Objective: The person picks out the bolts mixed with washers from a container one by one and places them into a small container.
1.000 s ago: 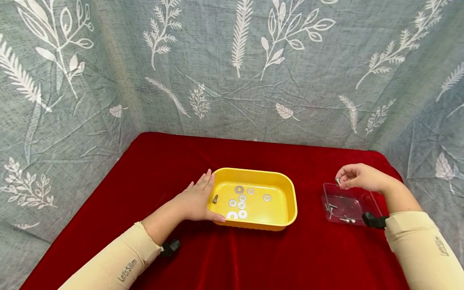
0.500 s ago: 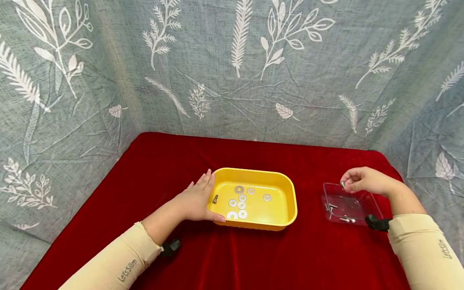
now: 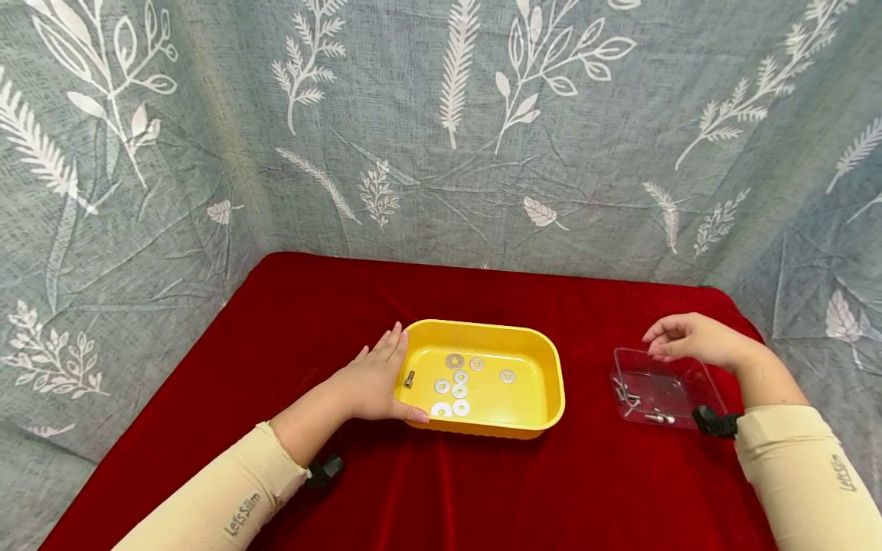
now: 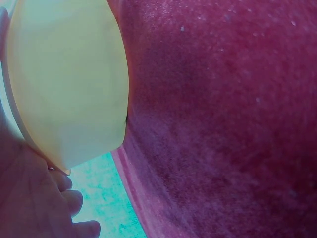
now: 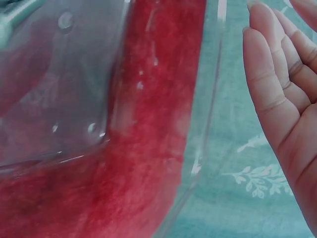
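Observation:
My left hand (image 3: 372, 383) rests against the left end of a yellow plastic bin (image 3: 506, 330), fingers fairly straight along the rim and thumb over the near edge. The bin's wall (image 4: 69, 84) fills the upper left of the left wrist view. Inside lie several flat metal washers (image 3: 455, 360) and one socket-head bolt (image 3: 409, 379). Over the far rim of a clear plastic box (image 3: 661, 390) hovers my right hand (image 3: 696, 339), its fingers loosely bent with nothing between them. Several metal bolts (image 3: 627, 396) lie in that box's left and near parts.
Red velvet cloth (image 3: 331, 298) covers the table. A grey-green curtain (image 3: 427, 191) with white leaf prints hangs behind and at both sides. Black camera straps (image 3: 324, 470) sit at both wrists.
A bolt pinched in my right fingers has been let go into the clear box, where the left-side bolts lie differently. That hand has since risen slightly. My left hand and the bin have stayed put.

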Action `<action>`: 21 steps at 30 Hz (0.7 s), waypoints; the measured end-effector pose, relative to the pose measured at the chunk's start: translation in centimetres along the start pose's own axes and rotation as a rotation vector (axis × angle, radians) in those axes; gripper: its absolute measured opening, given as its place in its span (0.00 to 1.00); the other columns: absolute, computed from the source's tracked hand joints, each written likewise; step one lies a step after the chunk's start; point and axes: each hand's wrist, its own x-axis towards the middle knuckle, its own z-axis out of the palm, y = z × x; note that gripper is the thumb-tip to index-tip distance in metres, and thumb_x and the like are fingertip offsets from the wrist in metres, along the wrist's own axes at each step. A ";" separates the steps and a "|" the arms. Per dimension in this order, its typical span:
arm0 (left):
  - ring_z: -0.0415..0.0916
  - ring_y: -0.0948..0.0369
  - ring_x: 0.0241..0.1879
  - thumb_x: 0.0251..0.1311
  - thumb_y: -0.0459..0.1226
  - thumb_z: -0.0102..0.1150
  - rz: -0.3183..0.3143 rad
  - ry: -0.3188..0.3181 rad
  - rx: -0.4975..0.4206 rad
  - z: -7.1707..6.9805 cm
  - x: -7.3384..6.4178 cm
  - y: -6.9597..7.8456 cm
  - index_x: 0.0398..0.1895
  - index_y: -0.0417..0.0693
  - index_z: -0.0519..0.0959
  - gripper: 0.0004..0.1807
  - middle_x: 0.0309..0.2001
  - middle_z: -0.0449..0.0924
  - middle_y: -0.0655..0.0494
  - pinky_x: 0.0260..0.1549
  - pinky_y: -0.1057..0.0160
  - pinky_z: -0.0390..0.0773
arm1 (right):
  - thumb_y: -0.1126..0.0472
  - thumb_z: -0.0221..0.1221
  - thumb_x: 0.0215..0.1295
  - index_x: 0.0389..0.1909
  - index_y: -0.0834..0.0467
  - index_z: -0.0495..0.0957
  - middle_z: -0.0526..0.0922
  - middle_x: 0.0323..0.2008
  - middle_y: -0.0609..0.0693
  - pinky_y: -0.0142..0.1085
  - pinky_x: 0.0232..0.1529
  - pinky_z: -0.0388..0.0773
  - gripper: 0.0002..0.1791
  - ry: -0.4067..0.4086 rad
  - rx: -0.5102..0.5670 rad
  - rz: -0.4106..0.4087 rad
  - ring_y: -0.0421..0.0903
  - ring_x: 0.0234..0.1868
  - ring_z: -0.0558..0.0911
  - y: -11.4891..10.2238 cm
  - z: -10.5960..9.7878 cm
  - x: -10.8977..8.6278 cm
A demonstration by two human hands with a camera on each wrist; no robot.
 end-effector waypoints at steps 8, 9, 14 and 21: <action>0.36 0.48 0.70 0.29 0.77 0.51 0.004 0.003 0.007 0.0 -0.1 0.0 0.70 0.36 0.36 0.74 0.71 0.31 0.41 0.63 0.44 0.49 | 0.64 0.58 0.60 0.45 0.69 0.75 0.81 0.38 0.61 0.33 0.39 0.78 0.15 0.056 -0.082 -0.010 0.42 0.37 0.82 -1.9 -0.3 0.8; 0.36 0.48 0.70 0.29 0.77 0.51 0.006 0.004 0.005 0.0 -0.1 0.0 0.70 0.36 0.36 0.75 0.71 0.30 0.41 0.63 0.43 0.49 | 0.64 0.58 0.60 0.45 0.69 0.74 0.82 0.39 0.60 0.33 0.39 0.78 0.15 0.057 -0.085 -0.013 0.42 0.38 0.82 -2.2 -0.3 0.9; 0.36 0.48 0.70 0.29 0.77 0.50 0.006 0.003 0.014 0.1 -0.1 0.0 0.70 0.36 0.36 0.74 0.71 0.30 0.42 0.63 0.43 0.49 | 0.63 0.59 0.60 0.45 0.68 0.75 0.82 0.39 0.57 0.35 0.41 0.78 0.15 0.074 -0.065 -0.019 0.42 0.38 0.82 -3.9 0.1 2.2; 0.35 0.49 0.70 0.30 0.76 0.52 -0.002 -0.001 0.009 0.0 0.0 0.1 0.71 0.36 0.36 0.74 0.71 0.30 0.42 0.63 0.44 0.48 | 0.62 0.58 0.61 0.45 0.66 0.75 0.82 0.39 0.56 0.36 0.43 0.77 0.14 0.040 -0.049 -0.065 0.49 0.41 0.81 -7.1 1.4 4.9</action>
